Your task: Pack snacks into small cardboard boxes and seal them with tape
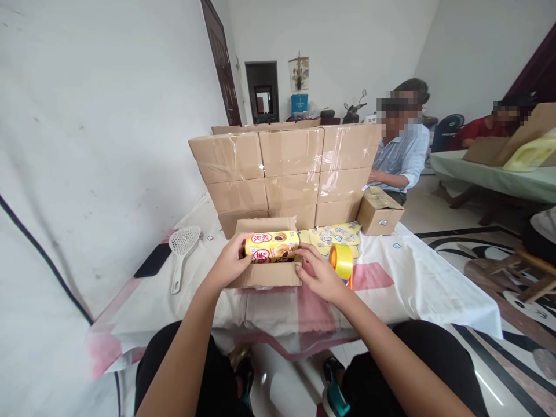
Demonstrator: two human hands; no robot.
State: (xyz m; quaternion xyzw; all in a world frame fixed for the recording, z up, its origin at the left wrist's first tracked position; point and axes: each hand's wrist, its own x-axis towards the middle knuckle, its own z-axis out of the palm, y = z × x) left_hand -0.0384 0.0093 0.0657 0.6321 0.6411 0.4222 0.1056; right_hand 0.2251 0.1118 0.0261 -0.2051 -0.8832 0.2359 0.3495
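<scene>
A small open cardboard box [260,277] sits in front of me on the table, its flaps folded outward. Yellow snack packs [272,246] with red lettering and pictures of round pastries show in its opening. My left hand [232,259] is closed around the left end of the packs, its fingertips partly hidden. At the other end, my right hand [320,272] has its fingers curled against the packs, with the thumb by the front flap's right corner. A roll of yellow tape [341,262] stands just right of my right hand.
Taped cardboard boxes [291,152] form a wall behind the work spot. A white slotted ladle [185,243] and a dark flat object [153,259] lie left. At right are yellow printed sheets [332,235], a small taped box [380,211] and a seated person [402,152].
</scene>
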